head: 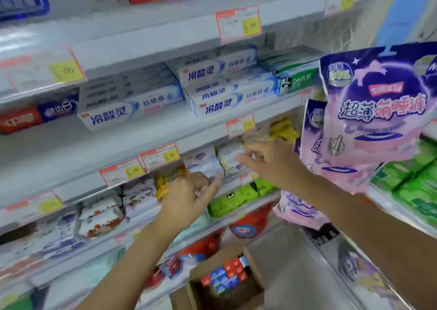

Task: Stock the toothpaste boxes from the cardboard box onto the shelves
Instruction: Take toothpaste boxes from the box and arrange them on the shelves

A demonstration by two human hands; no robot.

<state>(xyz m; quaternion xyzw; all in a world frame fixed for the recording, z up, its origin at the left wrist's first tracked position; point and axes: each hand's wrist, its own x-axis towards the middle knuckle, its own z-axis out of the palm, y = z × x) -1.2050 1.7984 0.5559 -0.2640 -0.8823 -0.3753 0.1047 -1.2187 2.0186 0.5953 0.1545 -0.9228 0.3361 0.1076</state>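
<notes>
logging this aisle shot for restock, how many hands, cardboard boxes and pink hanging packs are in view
bare hands: 2, left hand and right hand
open brown cardboard box: 1
pink and purple hanging plastic packs: 3
total: 6

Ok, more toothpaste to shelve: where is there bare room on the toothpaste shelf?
Bare strip of shelf in front of the white toothpaste boxes, reaching left before the red box. Behind it is crowded: white stacks touch each other and the green boxes. Below, packets fill the row where the left hand and right hand reach.
</notes>
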